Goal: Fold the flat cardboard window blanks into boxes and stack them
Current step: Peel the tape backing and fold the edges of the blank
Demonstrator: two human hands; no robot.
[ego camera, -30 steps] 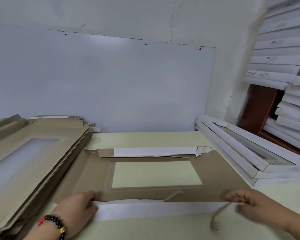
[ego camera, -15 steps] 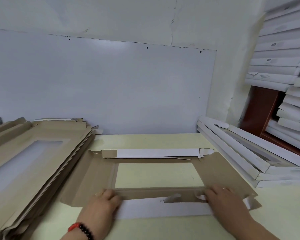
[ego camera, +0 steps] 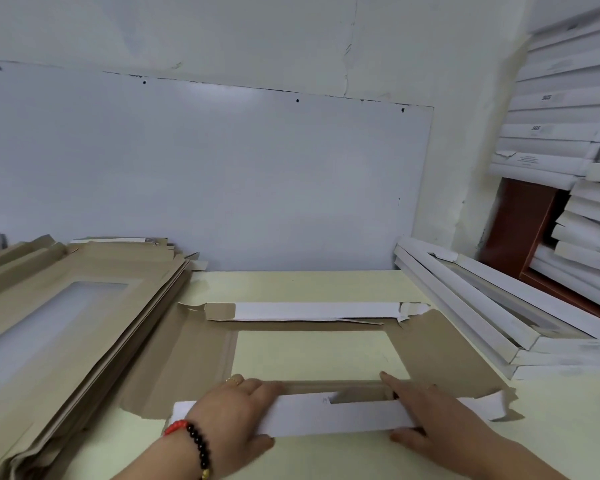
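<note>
Blank (ego camera: 440, 348) — flat on the table (ego camera: 291, 285), window up, far flap folded.
Near flap (ego camera: 333, 415) — raised, gripped at both ends: left hand (ego camera: 236, 410) curled over it, right hand (ego camera: 426, 414) pinching it, forefinger out.
Risk — the torn right corner could rip further under an uneven pull; the crease may wander.
Flats (ego camera: 66, 306) left, boxes (ego camera: 499, 323) right.

near flap (ego camera: 333, 415) raised, both hands gripping it

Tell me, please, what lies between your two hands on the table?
In the head view, the blank's folded white near flap spans between the left hand and right hand.
</note>
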